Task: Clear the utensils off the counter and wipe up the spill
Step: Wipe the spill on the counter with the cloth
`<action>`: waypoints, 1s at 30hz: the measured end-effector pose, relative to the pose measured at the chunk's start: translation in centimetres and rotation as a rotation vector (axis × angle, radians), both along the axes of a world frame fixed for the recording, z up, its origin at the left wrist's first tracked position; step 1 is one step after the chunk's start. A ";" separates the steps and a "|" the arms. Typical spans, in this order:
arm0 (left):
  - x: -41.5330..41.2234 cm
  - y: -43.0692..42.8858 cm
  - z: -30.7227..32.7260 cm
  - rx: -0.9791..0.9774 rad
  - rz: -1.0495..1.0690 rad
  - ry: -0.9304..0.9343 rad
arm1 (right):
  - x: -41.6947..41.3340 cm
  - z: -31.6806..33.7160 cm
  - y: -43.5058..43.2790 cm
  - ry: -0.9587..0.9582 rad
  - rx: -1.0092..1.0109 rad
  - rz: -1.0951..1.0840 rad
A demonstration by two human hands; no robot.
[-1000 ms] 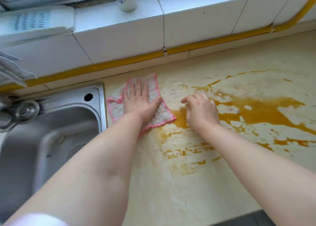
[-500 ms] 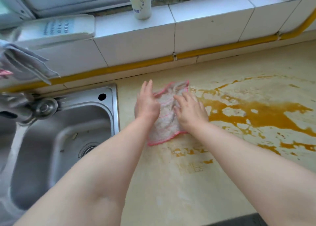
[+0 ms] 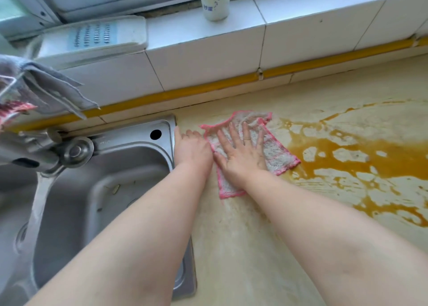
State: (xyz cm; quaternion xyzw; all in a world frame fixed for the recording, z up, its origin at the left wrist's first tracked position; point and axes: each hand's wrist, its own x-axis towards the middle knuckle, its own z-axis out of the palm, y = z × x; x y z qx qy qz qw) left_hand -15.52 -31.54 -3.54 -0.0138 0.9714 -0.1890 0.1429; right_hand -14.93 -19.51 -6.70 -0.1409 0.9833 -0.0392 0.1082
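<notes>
Five splayed right-hand fingers (image 3: 246, 133) on cloth (image 3: 278, 158)

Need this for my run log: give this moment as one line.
right hand: flat on cloth | left hand: on counter by sink | spill: largely unwiped

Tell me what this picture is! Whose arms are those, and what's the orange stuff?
Those arms belong to a person wearing a camera on their head, so you see what they see, looking down. Their right hand lies flat, fingers spread, pressing a white rag with pink edging onto the pale yellow counter. Their left hand rests beside it, next to the shiny steel sink, holding nothing. The orange stuff is a puddle of spilled orange liquid to the rag's right, not yet wiped up.
</notes>
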 end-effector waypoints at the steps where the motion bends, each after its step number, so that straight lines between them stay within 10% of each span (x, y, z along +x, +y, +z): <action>1: -0.3 0.7 0.3 -0.018 0.014 -0.041 | 0.0 0.0 0.1 0.003 0.007 -0.003; 12: 0.0 4.6 -0.9 0.353 0.157 0.107 | -0.7 0.3 4.9 -0.057 -0.009 -0.073; 30: 2.8 12.9 0.8 0.113 0.300 -0.075 | 2.2 1.1 19.8 -0.177 0.053 -0.268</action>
